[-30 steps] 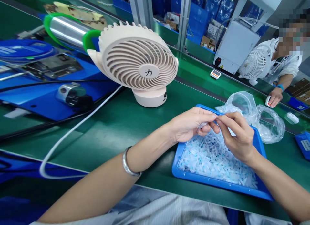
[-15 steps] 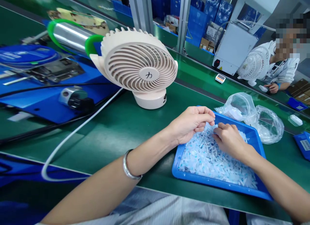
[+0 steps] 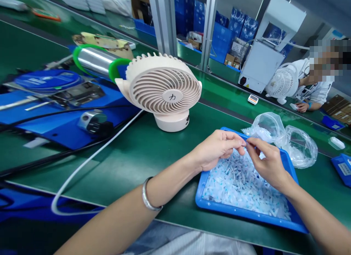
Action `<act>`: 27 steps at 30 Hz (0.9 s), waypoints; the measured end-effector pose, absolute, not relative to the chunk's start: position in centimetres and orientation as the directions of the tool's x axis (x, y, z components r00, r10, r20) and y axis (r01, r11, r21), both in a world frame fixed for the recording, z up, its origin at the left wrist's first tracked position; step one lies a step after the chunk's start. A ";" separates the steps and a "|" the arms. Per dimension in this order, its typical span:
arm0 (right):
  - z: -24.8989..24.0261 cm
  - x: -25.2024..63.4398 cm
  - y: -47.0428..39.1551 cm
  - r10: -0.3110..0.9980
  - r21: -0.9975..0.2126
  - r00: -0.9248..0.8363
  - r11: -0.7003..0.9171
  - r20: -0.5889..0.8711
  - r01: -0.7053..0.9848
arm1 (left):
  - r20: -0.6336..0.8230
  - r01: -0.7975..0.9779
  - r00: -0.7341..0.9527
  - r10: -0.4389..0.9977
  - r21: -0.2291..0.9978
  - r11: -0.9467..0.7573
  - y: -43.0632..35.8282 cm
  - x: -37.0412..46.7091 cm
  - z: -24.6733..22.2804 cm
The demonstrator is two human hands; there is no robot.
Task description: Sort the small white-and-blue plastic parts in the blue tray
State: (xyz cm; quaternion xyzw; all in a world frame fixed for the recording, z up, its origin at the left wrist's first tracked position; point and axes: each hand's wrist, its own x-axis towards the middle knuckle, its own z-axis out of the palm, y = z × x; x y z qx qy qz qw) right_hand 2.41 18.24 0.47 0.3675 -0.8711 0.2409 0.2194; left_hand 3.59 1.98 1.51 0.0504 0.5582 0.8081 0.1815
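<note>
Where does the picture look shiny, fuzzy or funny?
In the head view, pale glare lies on the green table; bright streaks run along the metal roller; the blue plate looks smeary towards the left edge; the little bits in the blue tray blend together; the black mark on the fan looks much clearer.

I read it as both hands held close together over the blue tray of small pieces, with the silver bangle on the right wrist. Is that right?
Not quite: the head view shows the silver bangle on the left wrist. The rest stands: the left hand and right hand are close together over the blue tray of small pieces.
</note>
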 end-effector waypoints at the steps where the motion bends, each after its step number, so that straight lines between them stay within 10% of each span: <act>1: 0.8 2.7 18.2 -0.488 -0.293 -0.628 0.597 0.606 -0.747 | -0.114 -0.226 -0.929 0.352 0.928 -0.296 2.0 3.6 1.5; 27: 1.8 3.8 18.0 -0.482 -0.525 -0.665 0.408 0.571 -0.747 | -0.037 -0.173 -0.865 0.500 0.958 -0.230 2.0 3.7 1.5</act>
